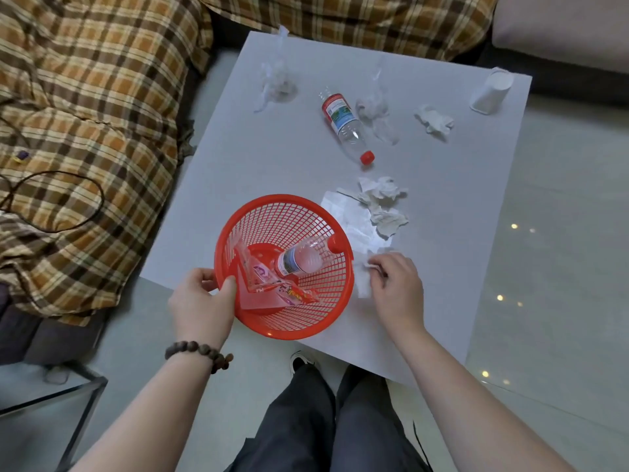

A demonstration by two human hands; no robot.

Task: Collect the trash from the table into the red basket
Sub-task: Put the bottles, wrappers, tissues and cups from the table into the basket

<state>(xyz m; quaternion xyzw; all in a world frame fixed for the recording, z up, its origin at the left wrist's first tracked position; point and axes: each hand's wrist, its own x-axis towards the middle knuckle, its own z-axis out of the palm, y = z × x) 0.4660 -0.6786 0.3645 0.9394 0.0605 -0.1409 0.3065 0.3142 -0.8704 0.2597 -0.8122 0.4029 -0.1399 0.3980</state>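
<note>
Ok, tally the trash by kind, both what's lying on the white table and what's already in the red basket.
Clear plastic bottles with red caps: 2, one on the table, one in the red mesh basket
Clear crumpled plastic bags: 2
White paper tissues: 4, one, and one under the right hand
White paper cup: 1
Snack wrappers in the basket: 2
Total: 11

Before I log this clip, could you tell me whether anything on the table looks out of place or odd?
Apart from the litter, only the white cup at the far right corner of the table: it stands upside down. The bottle lies capped on its side, nothing spilled. The left hand tilts the red basket by its rim; the right hand pinches a tissue.
</note>
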